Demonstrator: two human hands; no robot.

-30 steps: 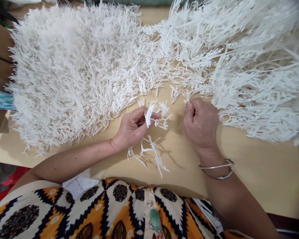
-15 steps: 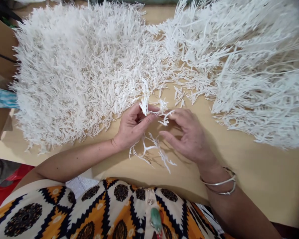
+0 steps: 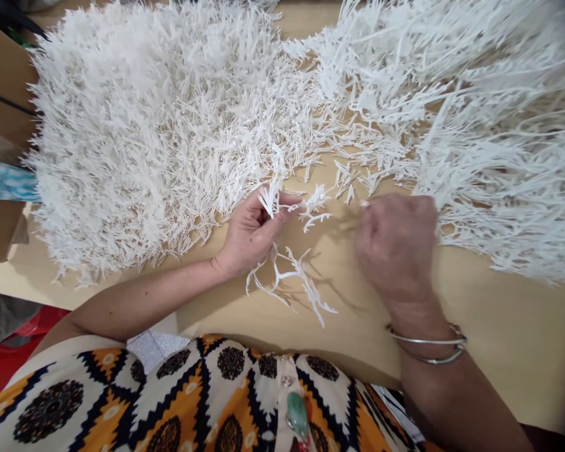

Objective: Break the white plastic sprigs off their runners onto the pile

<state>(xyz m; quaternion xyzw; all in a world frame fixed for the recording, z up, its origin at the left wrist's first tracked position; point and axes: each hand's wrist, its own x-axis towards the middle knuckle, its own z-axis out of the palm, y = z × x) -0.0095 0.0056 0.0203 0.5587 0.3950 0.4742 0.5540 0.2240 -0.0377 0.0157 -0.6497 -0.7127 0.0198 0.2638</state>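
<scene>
Left hand (image 3: 252, 235): we see thumb and fingers pressed together, pinching a branched white sprig (image 3: 316, 199); the wrist is low over the table (image 3: 489, 339).
Held sprig: we find it at the left hand's fingertips, its feathery tips pointing toward the right hand (image 3: 398, 248) but apart from it.
Hanging strands (image 3: 287, 274): we note forked white lengths below the left hand, with shadows on the tabletop beside them — whether they join the held sprig, we cannot tell.
Right hand: we see it blurred, back of the hand toward us, fingers curled inward as a fist; a small white speck (image 3: 365, 204) shows at its thumb side, but whether the fingers pinch it we cannot tell.
Left heap (image 3: 160, 138): we observe a broad, dense mass of short white sprigs, its near edge close to the left hand.
Right heap (image 3: 503, 182): we observe longer white strands, lying beyond and beside the right hand.
Scattered pieces (image 3: 343, 179): we find these near the middle, between the heaps and beyond both hands.
Wrist: we note a silver-coloured bangle (image 3: 428, 341) on the right arm.
Near edge: we see a patterned garment (image 3: 230, 363) and a green pendant (image 3: 297, 414).
Left margin: we see brown cardboard (image 3: 9, 78) and a blue-and-white strip (image 3: 14, 182) — both beside the left heap.
</scene>
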